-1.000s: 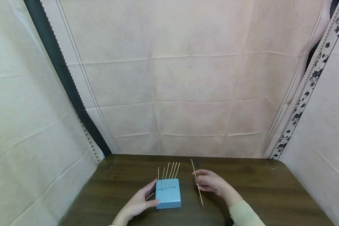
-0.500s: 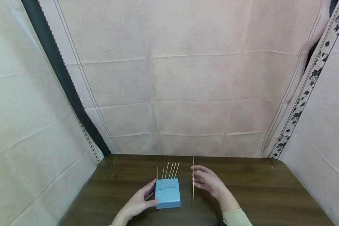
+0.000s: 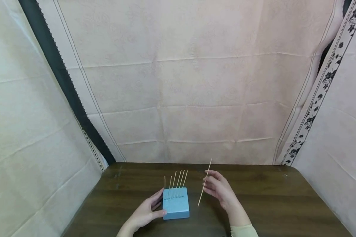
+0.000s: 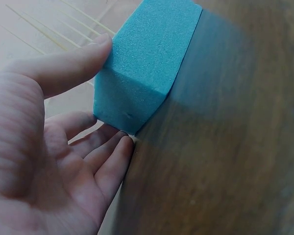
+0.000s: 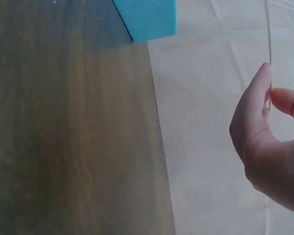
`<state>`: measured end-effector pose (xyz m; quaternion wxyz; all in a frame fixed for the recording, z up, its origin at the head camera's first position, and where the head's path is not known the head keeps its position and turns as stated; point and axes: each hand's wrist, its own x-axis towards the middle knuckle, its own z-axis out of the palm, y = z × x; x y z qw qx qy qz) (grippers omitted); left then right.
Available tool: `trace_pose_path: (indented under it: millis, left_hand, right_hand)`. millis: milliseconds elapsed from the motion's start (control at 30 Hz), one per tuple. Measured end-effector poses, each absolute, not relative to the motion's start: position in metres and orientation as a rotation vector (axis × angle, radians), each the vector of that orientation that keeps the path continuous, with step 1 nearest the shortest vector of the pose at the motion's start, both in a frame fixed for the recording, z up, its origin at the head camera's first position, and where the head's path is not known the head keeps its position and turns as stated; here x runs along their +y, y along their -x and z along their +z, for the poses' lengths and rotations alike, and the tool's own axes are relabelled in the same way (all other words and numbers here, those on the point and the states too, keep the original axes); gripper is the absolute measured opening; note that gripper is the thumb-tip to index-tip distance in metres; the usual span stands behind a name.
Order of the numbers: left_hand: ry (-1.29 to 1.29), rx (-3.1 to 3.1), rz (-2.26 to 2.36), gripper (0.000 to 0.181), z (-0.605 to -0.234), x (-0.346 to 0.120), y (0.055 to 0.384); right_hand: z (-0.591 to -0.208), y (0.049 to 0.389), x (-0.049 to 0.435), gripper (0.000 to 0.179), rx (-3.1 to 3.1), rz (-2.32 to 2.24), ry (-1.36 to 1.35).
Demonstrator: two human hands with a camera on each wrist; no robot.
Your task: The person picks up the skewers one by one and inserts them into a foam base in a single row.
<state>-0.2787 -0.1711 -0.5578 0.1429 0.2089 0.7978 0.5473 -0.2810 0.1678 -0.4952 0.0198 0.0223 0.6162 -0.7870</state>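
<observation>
A blue foam block (image 3: 176, 205) rests on the table with several thin wooden skewers (image 3: 174, 179) standing in a row near its far edge, some leaning right. My left hand (image 3: 146, 210) grips the block at its left side. In the left wrist view, the thumb (image 4: 78, 63) presses one face of the block (image 4: 147, 54) while the fingertips touch another. To the right of the block, above the table, my right hand (image 3: 221, 191) pinches a single skewer (image 3: 200, 199), its top leaning right. The right wrist view shows that skewer (image 5: 269, 39) between thumb and fingertips.
The dark wooden table (image 3: 270, 200) extends to both sides of the hands. Pale cloth (image 3: 201, 125) hangs behind the table's back edge, and more cloth hangs at left (image 3: 38, 148) and right (image 3: 338, 141).
My right hand has risen slightly, and its skewer has swung from leaning left, through upright, to leaning right. The left hand and the block stay in place.
</observation>
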Motion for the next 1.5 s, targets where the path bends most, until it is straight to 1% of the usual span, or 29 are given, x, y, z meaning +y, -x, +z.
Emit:
trace_pose_path:
  millis: [267,433,600,1000,1500]
  left_hand:
    - [-0.596,2.298,1.596,0.095,-0.557,-0.172,0.277]
    - [-0.594,2.283,1.607,0.093,-0.555,-0.17,0.276]
    - [-0.6,2.284,1.606,0.093,-0.554,-0.169,0.276]
    - [-0.612,2.29,1.607,0.093,-0.556,-0.17,0.276]
    - [-0.611,2.275,1.617,0.093,-0.553,-0.17,0.274]
  right_hand:
    - [-0.487,0.275,0.159,0.024,2.001,-2.484,-0.08]
    - [-0.484,0.271,0.155,0.019,2.061,-2.474,-0.076]
    - [-0.481,0.267,0.15,0.017,2.138,-2.472,-0.05]
    - [-0.48,0.264,0.131,0.015,2.358,-2.4,0.11]
    - [-0.477,0.258,0.119,0.009,2.58,-2.201,0.28]
